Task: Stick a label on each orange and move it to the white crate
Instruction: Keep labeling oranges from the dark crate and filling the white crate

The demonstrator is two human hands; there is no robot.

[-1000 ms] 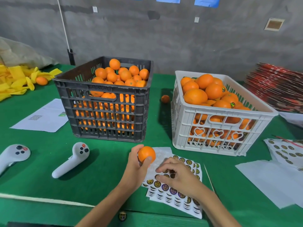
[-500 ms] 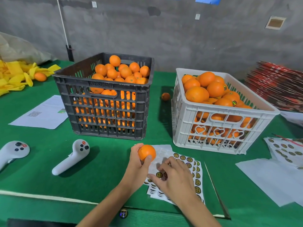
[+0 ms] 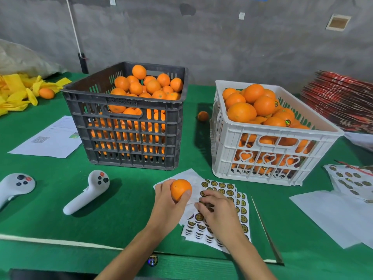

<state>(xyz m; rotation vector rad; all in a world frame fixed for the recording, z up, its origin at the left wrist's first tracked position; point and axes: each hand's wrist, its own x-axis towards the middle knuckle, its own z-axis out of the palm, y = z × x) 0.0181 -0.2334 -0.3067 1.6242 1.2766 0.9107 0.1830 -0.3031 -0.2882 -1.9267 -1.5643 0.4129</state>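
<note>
Two white controllers (image 3: 86, 195) sit on the green desk (image 3: 121, 219), papers (image 3: 52, 138) left, yellow wrappers (image 3: 18, 91) far left.

Orange fruit (image 3: 180, 189), black crate (image 3: 129, 126), white crate (image 3: 268, 146), green table (image 3: 50, 199)

An orange (image 3: 180, 189) is held just above the label sheets (image 3: 222, 211), near the heaped white crate (image 3: 270, 158).

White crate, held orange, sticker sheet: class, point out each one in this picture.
White crate (image 3: 276, 138), head view, on its front rim.
Held orange (image 3: 180, 189), head view, on its bare front skin.
Sticker sheet (image 3: 226, 186), head view, on its uncovered top rows.
</note>
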